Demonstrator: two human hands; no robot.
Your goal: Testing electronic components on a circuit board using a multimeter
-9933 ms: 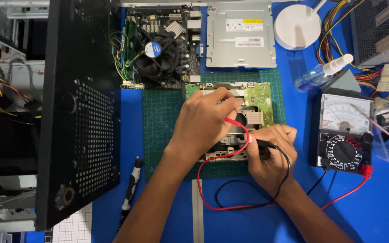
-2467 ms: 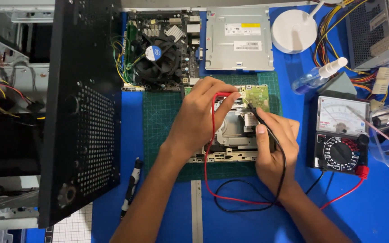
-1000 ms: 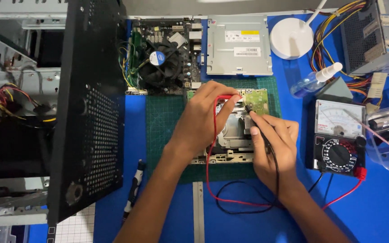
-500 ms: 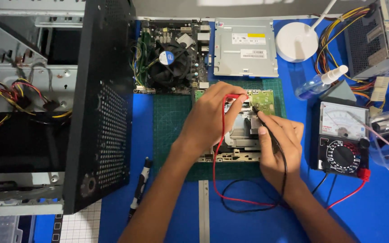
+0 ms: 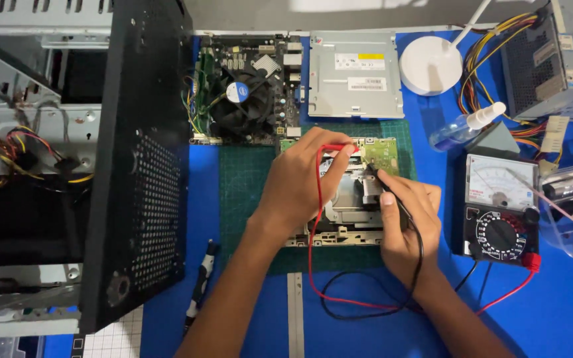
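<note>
Over the green cutting mat (image 5: 247, 192) in the middle of the blue table (image 5: 552, 305) we've got an opened optical drive (image 5: 347, 199) with its green circuit board (image 5: 381, 152) showing at the far end. Our left hand (image 5: 300, 182) is pinched shut around the red probe (image 5: 334, 148), tip down on the board's near-left part, and our right hand (image 5: 409, 219) is closed pen-style around the black probe (image 5: 374, 174), tip touching the metal bit just below the board. Both leads, the red lead (image 5: 313, 265) and black lead (image 5: 419, 258), loop across the mat's near edge and run over to the analog multimeter (image 5: 502, 209) sitting just right of the drive, needle dial on top and round selector knob underneath. Behind the drive there's a motherboard (image 5: 247, 86) with a black fan, a second silver drive (image 5: 355, 74) next to it, and a white round lamp base (image 5: 430, 65). Off to the left stands the black PC case (image 5: 144, 166) with loose wiring inside, and a black pen-like tool (image 5: 200, 285) lies near its foot. A small clear spray bottle (image 5: 462, 126) and a power supply (image 5: 545, 59) with coloured cables sit at the far right.
</note>
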